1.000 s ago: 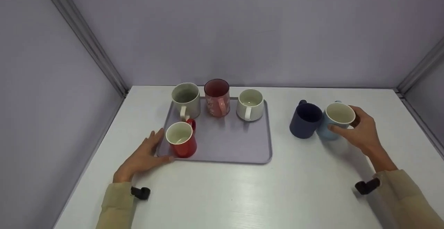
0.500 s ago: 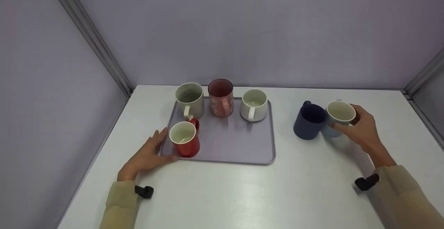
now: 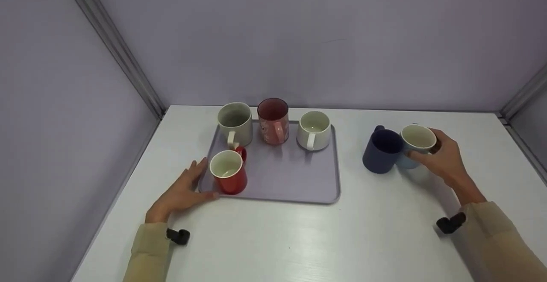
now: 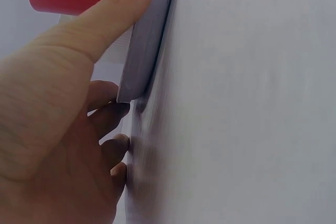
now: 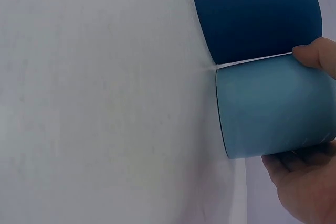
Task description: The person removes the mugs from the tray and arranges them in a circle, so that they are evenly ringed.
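Note:
My right hand (image 3: 444, 156) grips a light blue mug (image 5: 275, 108) by its sides, thumb on the left and fingers on the right. The mug stands upright on the table beside a dark blue mug (image 3: 381, 151), with barely a gap between them. At the left, my left hand (image 3: 181, 192) is spread around the near-left corner of a grey tray (image 3: 290, 179). Its thumb (image 4: 113, 17) lies on the tray's front edge, and a fingertip meets the corner. Just inside that corner stands a red mug (image 3: 232, 181), its handle pointing away.
Along the tray's back stand a grey-white mug (image 3: 240, 130), a pink mug (image 3: 271, 130) and a low white cup (image 3: 318, 136). All are on the white table (image 3: 277, 235). A pale wall (image 3: 273, 38) rises behind it, with side panels at left and right.
The head view has shifted slightly, moving the scene a little to the right. The right hand and the light blue mug have edged left, closer to the dark blue mug. My left hand stays put.

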`<state>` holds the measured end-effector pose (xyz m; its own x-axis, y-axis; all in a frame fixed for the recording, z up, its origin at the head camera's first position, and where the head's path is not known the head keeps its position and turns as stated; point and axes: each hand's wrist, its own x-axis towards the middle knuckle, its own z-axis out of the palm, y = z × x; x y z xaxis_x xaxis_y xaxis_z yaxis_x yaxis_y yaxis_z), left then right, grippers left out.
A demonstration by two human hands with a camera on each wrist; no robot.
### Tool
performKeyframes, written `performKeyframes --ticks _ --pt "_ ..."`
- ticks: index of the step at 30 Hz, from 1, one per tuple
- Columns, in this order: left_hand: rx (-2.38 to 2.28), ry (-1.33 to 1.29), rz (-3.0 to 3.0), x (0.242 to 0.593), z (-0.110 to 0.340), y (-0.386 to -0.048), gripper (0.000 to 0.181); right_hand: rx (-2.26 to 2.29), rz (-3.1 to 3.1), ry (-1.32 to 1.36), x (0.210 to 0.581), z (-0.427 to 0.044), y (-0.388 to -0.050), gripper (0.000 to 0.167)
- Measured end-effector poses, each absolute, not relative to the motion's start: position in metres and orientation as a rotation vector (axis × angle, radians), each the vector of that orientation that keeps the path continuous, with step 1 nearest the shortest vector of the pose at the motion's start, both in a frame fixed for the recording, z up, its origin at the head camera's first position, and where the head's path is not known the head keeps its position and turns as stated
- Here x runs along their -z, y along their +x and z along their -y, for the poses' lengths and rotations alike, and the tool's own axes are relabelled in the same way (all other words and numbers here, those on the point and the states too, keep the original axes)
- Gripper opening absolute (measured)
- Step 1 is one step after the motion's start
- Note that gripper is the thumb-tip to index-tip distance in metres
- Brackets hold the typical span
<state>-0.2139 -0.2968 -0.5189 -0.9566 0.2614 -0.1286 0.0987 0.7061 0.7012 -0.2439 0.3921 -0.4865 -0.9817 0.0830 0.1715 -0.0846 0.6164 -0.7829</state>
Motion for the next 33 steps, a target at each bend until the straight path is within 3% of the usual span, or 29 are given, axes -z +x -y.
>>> performKeyframes --ticks 33 --pt "-1.119 0.376 -2.709 0.517 0.296 -0.214 0.116 -1.345 2.708 0.076 0.483 -0.393 -0.257 0.087"
